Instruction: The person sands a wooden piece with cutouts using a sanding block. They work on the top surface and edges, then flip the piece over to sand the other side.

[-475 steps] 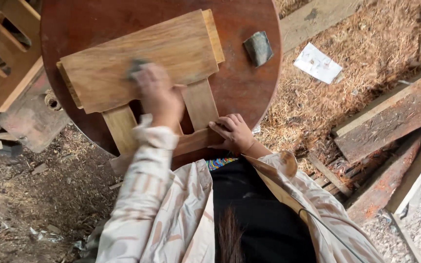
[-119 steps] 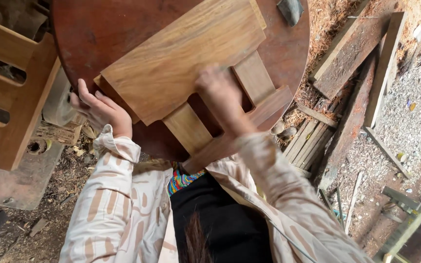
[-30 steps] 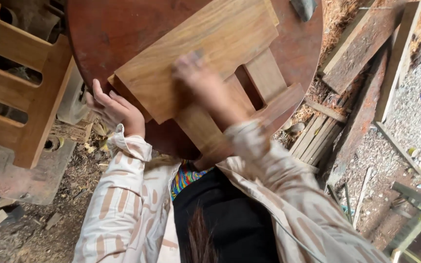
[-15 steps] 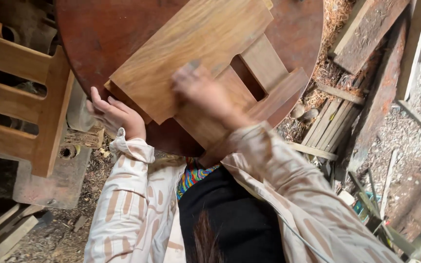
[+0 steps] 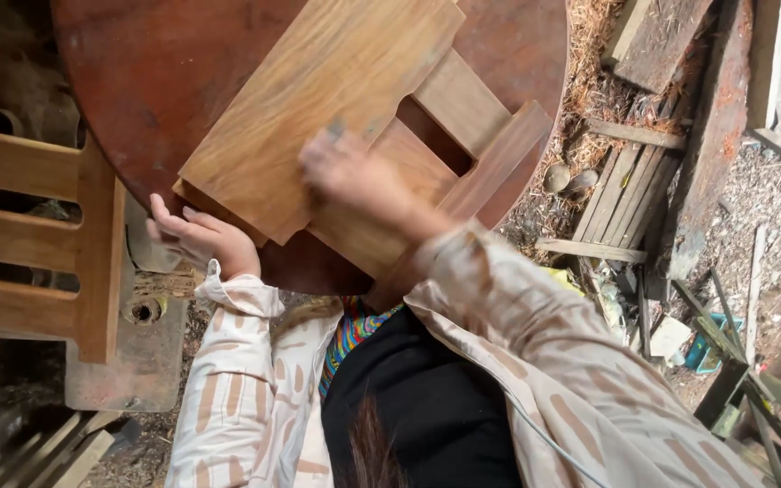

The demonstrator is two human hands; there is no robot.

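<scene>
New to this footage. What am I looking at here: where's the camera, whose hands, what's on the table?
There is no machine here: a person works with two bare hands, and the single camera sits on their head looking straight down, so you see their striped sleeves and dark top at the bottom of the picture.

The round dark-red table carries a pale wooden stool lying on its side, its flat seat and legs facing up. The right hand is blurred with motion and presses on the stool near a leg; something small and grey shows at its fingertips, too blurred to identify. The left hand rests at the table's edge beside the stool's corner, fingers spread, holding nothing that shows.

To the left stands a slatted wooden frame. To the right, planks and scrap lie on straw-covered ground.
</scene>
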